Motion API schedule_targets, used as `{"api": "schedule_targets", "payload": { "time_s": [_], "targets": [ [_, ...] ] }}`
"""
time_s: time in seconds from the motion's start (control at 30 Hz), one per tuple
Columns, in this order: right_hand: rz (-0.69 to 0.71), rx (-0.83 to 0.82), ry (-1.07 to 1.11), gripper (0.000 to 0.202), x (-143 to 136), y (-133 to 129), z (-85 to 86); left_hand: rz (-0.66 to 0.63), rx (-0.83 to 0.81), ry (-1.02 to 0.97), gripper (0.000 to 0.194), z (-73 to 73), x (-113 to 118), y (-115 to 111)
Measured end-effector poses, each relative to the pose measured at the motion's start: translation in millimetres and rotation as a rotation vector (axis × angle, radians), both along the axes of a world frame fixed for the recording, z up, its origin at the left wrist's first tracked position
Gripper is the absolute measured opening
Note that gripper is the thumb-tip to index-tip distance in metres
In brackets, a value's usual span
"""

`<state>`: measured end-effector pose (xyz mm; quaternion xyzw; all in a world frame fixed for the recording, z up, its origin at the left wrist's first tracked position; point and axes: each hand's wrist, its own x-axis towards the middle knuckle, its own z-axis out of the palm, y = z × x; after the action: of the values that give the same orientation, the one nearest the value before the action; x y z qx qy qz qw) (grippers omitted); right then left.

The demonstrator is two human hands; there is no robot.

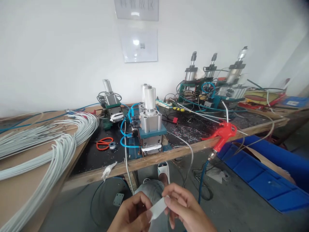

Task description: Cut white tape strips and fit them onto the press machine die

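Both my hands are low in the frame, in front of the workbench, and together they pinch a small white strip (pixel 158 208) that looks like tape or paper. My left hand (pixel 131 214) holds its lower left end between thumb and fingers. My right hand (pixel 185 209) holds the upper right end with thumb and forefinger. Behind the strip I see my knee in grey jeans and a white sandal (pixel 163 171) on the floor. The nearest machine is a small pneumatic press (pixel 149 125) with blue air hoses at the bench's front edge.
Bundles of white cable (pixel 48 151) lie on the left of the wooden bench (pixel 176 151). Orange scissors (pixel 104 143), a second press (pixel 111 103) and several presses at the back right (pixel 212 80) stand on it. A red air gun (pixel 223 133) hangs at the edge. Blue bins (pixel 263 174) sit at the right.
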<state>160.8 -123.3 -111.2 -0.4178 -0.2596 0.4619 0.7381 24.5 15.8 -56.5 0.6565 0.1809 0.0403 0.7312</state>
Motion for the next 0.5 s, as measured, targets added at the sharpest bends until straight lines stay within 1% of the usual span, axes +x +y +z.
{"api": "schedule_targets", "payload": {
  "time_s": [0.13, 0.2, 0.27, 0.3, 0.4, 0.5],
  "targets": [
    [-0.146, 0.011, -0.123, 0.036, 15.8, -1.8, 22.4, 0.123, -0.059, -0.043, 0.045, 10.3, 12.9, -0.9],
    [-0.147, 0.039, -0.104, 0.040, 27.4, 0.7, 33.6, 0.171, -0.121, -0.087, 0.042, 18.1, 21.7, 0.9],
    [-0.127, 0.045, -0.071, 0.049, 39.5, 4.7, 42.1, 0.206, -0.172, -0.135, 0.042, 26.1, 31.8, 3.6],
    [-0.119, 0.038, -0.067, 0.051, 45.1, 6.9, 45.1, 0.226, -0.183, -0.155, 0.044, 29.7, 37.1, 5.1],
    [-0.140, 0.011, -0.096, 0.048, 58.3, 12.0, 48.8, 0.304, -0.179, -0.208, 0.052, 37.0, 51.7, 9.3],
    [-0.199, -0.003, -0.110, 0.046, 65.6, 14.2, 47.0, 0.349, -0.186, -0.225, 0.056, 37.6, 61.2, 12.9]
  ]
}}
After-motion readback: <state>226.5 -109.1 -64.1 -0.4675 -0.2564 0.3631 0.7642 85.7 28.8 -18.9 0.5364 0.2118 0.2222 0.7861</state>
